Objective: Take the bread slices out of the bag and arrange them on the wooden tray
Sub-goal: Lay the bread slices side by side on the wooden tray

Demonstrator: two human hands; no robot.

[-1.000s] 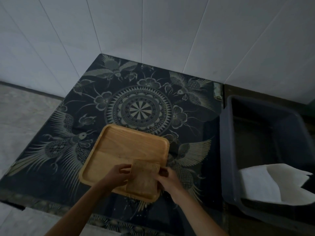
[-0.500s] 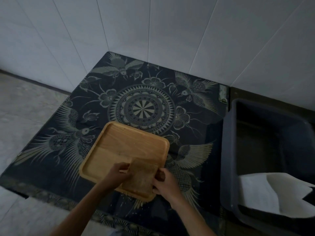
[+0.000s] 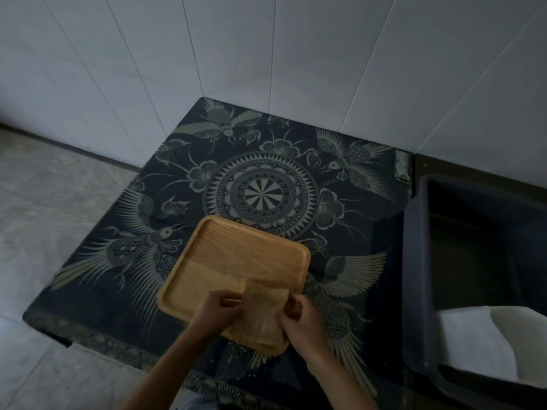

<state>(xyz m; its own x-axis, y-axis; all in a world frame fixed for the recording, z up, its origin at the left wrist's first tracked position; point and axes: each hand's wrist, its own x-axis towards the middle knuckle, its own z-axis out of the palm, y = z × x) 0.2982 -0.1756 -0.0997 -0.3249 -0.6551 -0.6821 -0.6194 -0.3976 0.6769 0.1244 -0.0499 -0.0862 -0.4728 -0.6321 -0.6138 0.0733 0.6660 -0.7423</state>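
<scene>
A square wooden tray (image 3: 236, 255) lies on the dark patterned table, toward its near edge. Over the tray's near right corner I hold a brown bread slice (image 3: 263, 315), or a small stack of slices, between both hands. My left hand (image 3: 217, 312) grips its left edge and my right hand (image 3: 302, 321) grips its right edge. The bread looks bent or crumpled at its top. Whether a thin bag wraps it I cannot tell. The rest of the tray holds no bread.
A dark grey plastic bin (image 3: 420, 261) stands to the right of the table, with white paper or plastic (image 3: 479, 341) inside it. Crumbs (image 3: 239, 347) lie on the table (image 3: 364, 291) near the tray's front edge. White tiled walls close off the back; grey floor is on the left.
Both hands stayed on the bread over the tray's near right corner. The bread's top edge has folded and crumpled compared with the flat slice a second ago. The camera view shifted slightly.
</scene>
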